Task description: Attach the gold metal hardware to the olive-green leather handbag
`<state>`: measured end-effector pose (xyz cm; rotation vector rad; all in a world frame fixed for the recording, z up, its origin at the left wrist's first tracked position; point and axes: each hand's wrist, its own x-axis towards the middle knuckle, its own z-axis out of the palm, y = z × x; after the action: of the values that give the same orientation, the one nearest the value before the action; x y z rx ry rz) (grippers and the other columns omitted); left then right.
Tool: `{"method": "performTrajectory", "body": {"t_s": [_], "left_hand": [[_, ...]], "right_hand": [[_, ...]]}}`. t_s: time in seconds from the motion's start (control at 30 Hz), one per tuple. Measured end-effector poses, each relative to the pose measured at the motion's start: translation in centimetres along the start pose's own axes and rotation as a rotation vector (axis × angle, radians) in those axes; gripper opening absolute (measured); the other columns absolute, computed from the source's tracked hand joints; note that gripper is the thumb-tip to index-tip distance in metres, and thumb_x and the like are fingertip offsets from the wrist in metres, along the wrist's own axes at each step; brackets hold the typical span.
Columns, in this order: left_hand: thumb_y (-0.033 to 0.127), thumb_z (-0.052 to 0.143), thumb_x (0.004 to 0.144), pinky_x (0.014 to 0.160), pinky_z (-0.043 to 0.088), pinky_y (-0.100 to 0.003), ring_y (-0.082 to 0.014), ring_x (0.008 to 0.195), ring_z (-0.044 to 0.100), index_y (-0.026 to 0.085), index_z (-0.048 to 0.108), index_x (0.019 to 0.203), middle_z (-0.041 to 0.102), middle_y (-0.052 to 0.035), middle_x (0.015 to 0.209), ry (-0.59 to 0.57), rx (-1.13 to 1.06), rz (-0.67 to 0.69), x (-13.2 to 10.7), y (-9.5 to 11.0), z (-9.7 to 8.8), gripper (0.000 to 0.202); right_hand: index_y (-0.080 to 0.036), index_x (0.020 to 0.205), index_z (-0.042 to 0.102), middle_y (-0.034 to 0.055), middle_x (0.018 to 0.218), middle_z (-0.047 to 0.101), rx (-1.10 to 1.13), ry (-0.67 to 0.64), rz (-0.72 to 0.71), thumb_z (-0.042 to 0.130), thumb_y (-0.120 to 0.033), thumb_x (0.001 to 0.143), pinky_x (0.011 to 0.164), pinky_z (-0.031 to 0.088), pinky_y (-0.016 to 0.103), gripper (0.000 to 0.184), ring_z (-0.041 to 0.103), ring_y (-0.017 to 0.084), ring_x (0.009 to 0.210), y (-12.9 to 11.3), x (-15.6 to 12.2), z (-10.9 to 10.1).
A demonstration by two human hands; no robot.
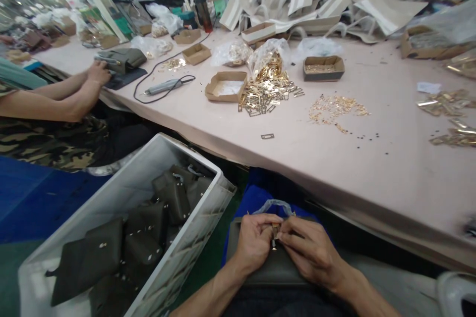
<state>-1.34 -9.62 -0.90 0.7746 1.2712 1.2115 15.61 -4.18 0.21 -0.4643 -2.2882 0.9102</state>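
Observation:
A dark olive handbag (275, 273) rests on my lap, its top handle (274, 203) wrapped in clear plastic. At the middle of the bag sits a small gold metal clasp (275, 230), with a dark strap end and a shiny tip below it. My left hand (253, 241) is closed at the clasp's left side, fingers bent against it. From the right, my right hand (313, 250) pinches the same clasp between thumb and fingers. The fingertips partly cover the clasp, so its exact fit on the bag is hidden.
A white crate (219, 193) with several olive bags stands left. On the table (208, 124) are gold plates (260, 94), tiny fasteners (334, 109), a loose plate (267, 136), cardboard boxes (226, 86) and a corded tool (163, 87). A co-worker's hand (98, 73) touches another bag (124, 59).

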Motion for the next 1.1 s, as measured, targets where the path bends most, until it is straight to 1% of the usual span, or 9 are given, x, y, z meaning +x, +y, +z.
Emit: {"method": "performTrajectory", "body": {"t_s": [0.2, 0.33, 0.4, 0.5, 0.6, 0.67, 0.73, 0.87, 1.1], "left_hand": [[0.016, 0.070, 0.078, 0.080, 0.058, -0.032, -0.0262, 0.089, 0.074, 0.013, 0.083, 0.092, 0.079, -0.0137, 0.099, 0.060, 0.021, -0.003, -0.2, -0.6, 0.0, 0.019], [0.015, 0.069, 0.081, 0.083, 0.058, -0.032, -0.0261, 0.093, 0.074, 0.014, 0.083, 0.092, 0.079, -0.0127, 0.100, 0.073, 0.029, 0.010, -0.3, -0.7, 0.0, 0.018], [0.016, 0.068, 0.083, 0.085, 0.058, -0.033, -0.0263, 0.094, 0.074, 0.014, 0.082, 0.093, 0.079, -0.0122, 0.100, 0.069, 0.053, 0.021, -0.3, -0.6, 0.0, 0.018], [0.018, 0.064, 0.085, 0.081, 0.058, -0.033, -0.0256, 0.090, 0.074, 0.014, 0.082, 0.099, 0.080, -0.0115, 0.098, 0.022, 0.085, -0.006, -0.4, -0.2, 0.0, 0.023], [0.023, 0.058, 0.090, 0.071, 0.058, -0.031, -0.0224, 0.075, 0.074, 0.013, 0.081, 0.097, 0.080, -0.0114, 0.088, -0.072, 0.110, -0.051, -0.5, 0.0, 0.1, 0.026], [0.029, 0.056, 0.092, 0.063, 0.057, -0.029, -0.0206, 0.063, 0.072, 0.011, 0.079, 0.090, 0.078, -0.0114, 0.075, -0.094, 0.147, -0.090, -0.4, -0.2, 0.1, 0.029], [0.033, 0.055, 0.091, 0.052, 0.053, -0.027, -0.0191, 0.051, 0.068, 0.011, 0.076, 0.082, 0.074, -0.0102, 0.061, -0.078, 0.162, -0.151, -0.1, -0.8, 0.2, 0.032], [0.035, 0.055, 0.086, 0.034, 0.039, -0.021, -0.0162, 0.032, 0.056, 0.014, 0.065, 0.071, 0.063, -0.0049, 0.044, -0.052, 0.112, -0.260, 0.3, -1.7, 0.2, 0.027], [0.049, 0.057, 0.085, 0.033, 0.041, -0.022, -0.0169, 0.032, 0.055, 0.015, 0.060, 0.068, 0.064, -0.0067, 0.044, -0.054, 0.049, -0.311, 0.3, -2.2, 0.1, 0.038]], "right_hand": [[-0.018, 0.108, 0.060, 0.0085, 0.089, 0.062, -0.110, -0.067, -0.064, 0.047, -0.001, 0.092, 0.069, 0.045, 0.032, 0.027, 0.056, 0.019, 0.081, 0.1, -0.4, 0.0], [-0.021, 0.113, 0.062, 0.0084, 0.090, 0.065, -0.144, -0.103, -0.046, 0.048, -0.002, 0.091, 0.069, 0.047, 0.033, 0.032, 0.057, 0.020, 0.079, 0.0, -0.6, 0.0], [-0.022, 0.113, 0.064, 0.0082, 0.091, 0.066, -0.122, -0.075, -0.017, 0.049, -0.004, 0.092, 0.069, 0.048, 0.033, 0.032, 0.058, 0.020, 0.079, -0.1, -0.7, 0.1], [-0.024, 0.106, 0.070, 0.0083, 0.090, 0.068, -0.015, 0.018, 0.101, 0.052, -0.009, 0.094, 0.069, 0.050, 0.033, 0.026, 0.061, 0.020, 0.079, 0.1, -0.4, 0.1], [-0.022, 0.095, 0.075, 0.0074, 0.085, 0.068, 0.147, 0.106, 0.340, 0.058, -0.020, 0.096, 0.067, 0.051, 0.031, 0.017, 0.063, 0.019, 0.075, 0.7, 0.5, -0.1], [-0.021, 0.088, 0.077, 0.0063, 0.083, 0.069, 0.230, 0.090, 0.516, 0.062, -0.026, 0.095, 0.066, 0.051, 0.030, 0.018, 0.065, 0.019, 0.074, 1.3, 1.2, -0.4], [-0.020, 0.085, 0.078, 0.0053, 0.080, 0.069, 0.286, 0.044, 0.631, 0.063, -0.030, 0.094, 0.065, 0.050, 0.029, 0.020, 0.065, 0.019, 0.073, 1.8, 1.8, -0.5], [-0.018, 0.087, 0.080, 0.0044, 0.075, 0.069, 0.297, 0.000, 0.678, 0.062, -0.033, 0.094, 0.061, 0.047, 0.028, 0.024, 0.063, 0.018, 0.067, 2.3, 2.2, -0.5], [-0.015, 0.084, 0.075, 0.0035, 0.068, 0.068, 0.428, -0.058, 0.779, 0.063, -0.036, 0.090, 0.055, 0.045, 0.026, 0.025, 0.061, 0.016, 0.058, 2.7, 2.0, 0.1]]}}
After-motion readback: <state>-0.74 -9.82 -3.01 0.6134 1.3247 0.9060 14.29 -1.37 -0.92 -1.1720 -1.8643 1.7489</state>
